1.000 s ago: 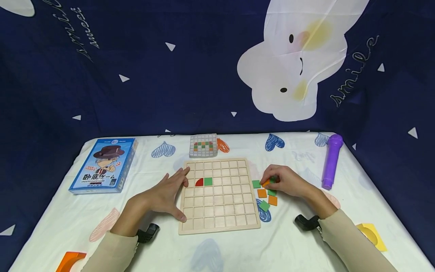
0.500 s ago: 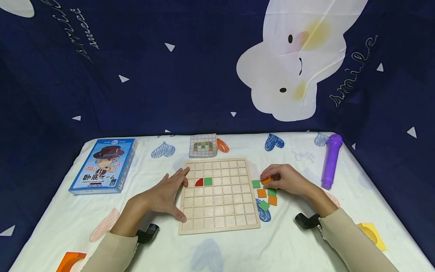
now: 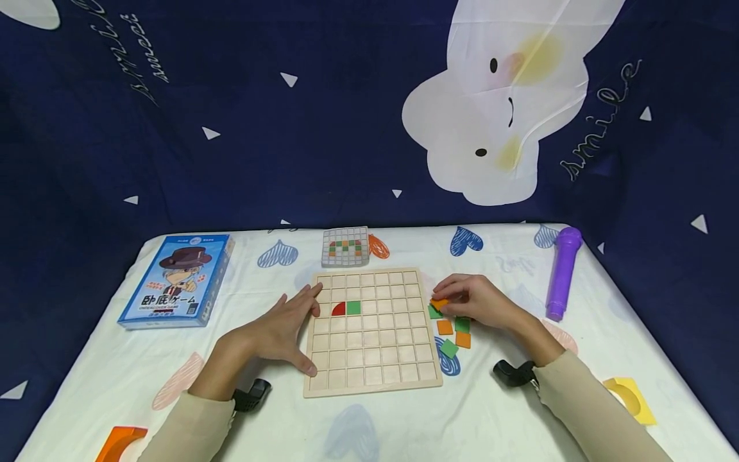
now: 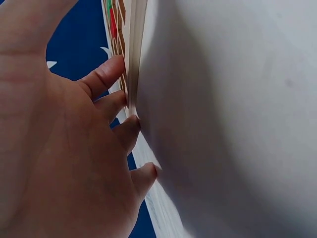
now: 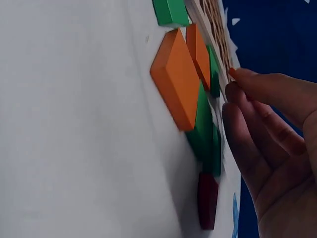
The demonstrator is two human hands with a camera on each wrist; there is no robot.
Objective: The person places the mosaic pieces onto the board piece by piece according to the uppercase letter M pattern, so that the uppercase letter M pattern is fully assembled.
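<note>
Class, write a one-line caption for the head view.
Right hand pinches an orange tile beside the wooden grid board; left hand steadies it.

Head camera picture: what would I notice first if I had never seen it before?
Probably the wooden grid board in the middle of the table, with just a red quarter-circle piece and a green square side by side in its cells. The left hand rests against the board's left edge, and the right hand pinches an orange tile over the loose tiles beside the board. Behind hangs a dark blue cloth with a big white cartoon figure.
</note>
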